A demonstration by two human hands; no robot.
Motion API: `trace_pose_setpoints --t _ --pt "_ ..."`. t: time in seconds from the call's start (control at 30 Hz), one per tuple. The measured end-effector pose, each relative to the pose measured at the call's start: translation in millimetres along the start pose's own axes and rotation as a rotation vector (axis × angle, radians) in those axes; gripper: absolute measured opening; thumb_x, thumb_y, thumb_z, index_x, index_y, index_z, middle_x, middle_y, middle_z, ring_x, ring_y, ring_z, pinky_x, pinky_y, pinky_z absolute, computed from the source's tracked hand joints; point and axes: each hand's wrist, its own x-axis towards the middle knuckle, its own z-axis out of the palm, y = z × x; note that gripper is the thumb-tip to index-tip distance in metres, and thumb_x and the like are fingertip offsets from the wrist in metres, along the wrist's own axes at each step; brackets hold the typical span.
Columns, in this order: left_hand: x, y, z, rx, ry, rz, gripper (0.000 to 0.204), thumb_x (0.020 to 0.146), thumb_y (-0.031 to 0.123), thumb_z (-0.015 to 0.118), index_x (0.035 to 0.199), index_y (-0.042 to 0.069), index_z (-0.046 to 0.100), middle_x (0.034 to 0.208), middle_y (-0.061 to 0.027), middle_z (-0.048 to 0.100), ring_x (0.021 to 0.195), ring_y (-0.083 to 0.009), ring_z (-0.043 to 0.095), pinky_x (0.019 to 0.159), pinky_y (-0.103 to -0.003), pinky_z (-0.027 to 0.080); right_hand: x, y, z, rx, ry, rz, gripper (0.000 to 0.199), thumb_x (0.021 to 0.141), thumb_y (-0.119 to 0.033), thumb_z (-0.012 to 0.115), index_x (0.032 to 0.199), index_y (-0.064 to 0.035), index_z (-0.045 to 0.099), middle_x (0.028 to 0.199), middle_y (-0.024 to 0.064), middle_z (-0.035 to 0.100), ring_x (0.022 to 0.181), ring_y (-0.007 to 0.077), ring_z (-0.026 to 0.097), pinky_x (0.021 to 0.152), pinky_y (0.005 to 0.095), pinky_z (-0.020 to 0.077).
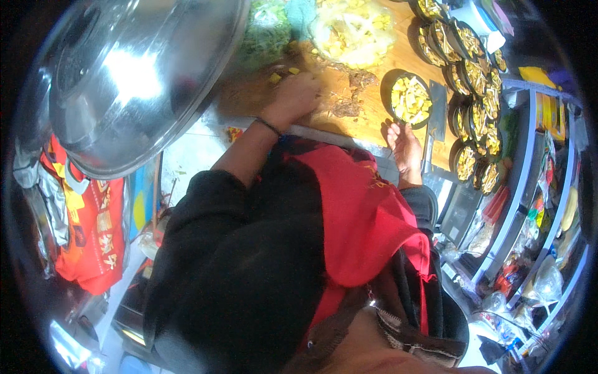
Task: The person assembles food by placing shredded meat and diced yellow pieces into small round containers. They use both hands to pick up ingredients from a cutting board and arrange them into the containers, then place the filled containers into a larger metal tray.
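A round black bowl [410, 101] of yellow chunks stands on the wooden board [398, 43], right of centre. My right hand [405, 148] is at its near edge, palm turned up and fingers loosely bent and apart; the fingertips are by the rim. My left hand [298, 96] is low over the board near its front edge, back of the hand up, next to a few loose yellow chunks [275, 78]. Its fingers are bent down and out of sight, so what they touch is hidden. A cleaver [437, 111] lies right of the bowl, handle toward me.
A clear bag [352, 31] of yellow chunks lies at the back, beside a bag of green vegetables [268, 28]. Several filled black bowls [476, 93] are stacked at the right. A large shiny metal lid [143, 81] blocks the upper left. Packed shelves [529, 187] stand at the right.
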Motion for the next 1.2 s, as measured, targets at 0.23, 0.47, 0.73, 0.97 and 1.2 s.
trace_pose_setpoints --t 0.23,0.47,0.73,0.97,1.2 --pt "9 6 16 -0.14 0.006 0.042 0.018 0.074 0.017 0.062 0.085 0.004 0.06 0.079 -0.0127 0.062 0.075 -0.029 0.061 0.068 -0.04 0.049 -11 11 41 -0.274 -0.204 0.023 0.021 0.091 -0.016 0.055 0.108 -0.0036 0.058 0.092 0.0079 0.066 0.077 0.0146 0.064 0.071 0.0242 0.0516" --pt "30 -3 26 -0.967 -0.083 -0.052 0.021 0.086 0.021 0.061 0.092 0.001 0.064 0.081 -0.0069 0.066 0.074 -0.0103 0.059 0.069 -0.026 0.047 13 22 98 -0.433 -0.393 -0.31 0.042 0.085 -0.001 0.059 0.124 0.002 0.046 0.102 0.0054 0.06 0.086 0.0098 0.056 0.078 0.02 0.0475" --pt "28 -11 37 -1.21 -0.161 -0.322 0.032 0.09 0.027 0.049 0.098 0.0 0.064 0.088 -0.0095 0.067 0.08 -0.0159 0.062 0.074 -0.03 0.047 30 42 99 -0.387 -0.349 -0.148 0.015 0.086 -0.003 0.06 0.101 -0.001 0.062 0.085 -0.0009 0.063 0.069 0.0041 0.053 0.063 0.0176 0.0427" --pt "12 -23 16 -0.742 -0.083 -0.038 0.026 0.087 0.02 0.055 0.105 0.003 0.06 0.088 -0.0069 0.066 0.082 -0.0147 0.061 0.075 -0.029 0.047 33 47 91 -0.332 -0.328 -0.194 0.013 0.088 0.0 0.056 0.099 -0.0049 0.06 0.082 0.0005 0.061 0.069 0.0068 0.053 0.059 0.02 0.0426" --pt "-12 1 -2 -0.355 -0.031 0.094 0.025 0.078 0.022 0.061 0.094 0.003 0.063 0.09 -0.0139 0.062 0.084 -0.0262 0.06 0.074 -0.034 0.047 20 47 95 -0.457 -0.347 -0.352 0.012 0.088 -0.004 0.058 0.1 -0.0037 0.059 0.088 -0.0014 0.06 0.074 0.005 0.052 0.065 0.0189 0.042"
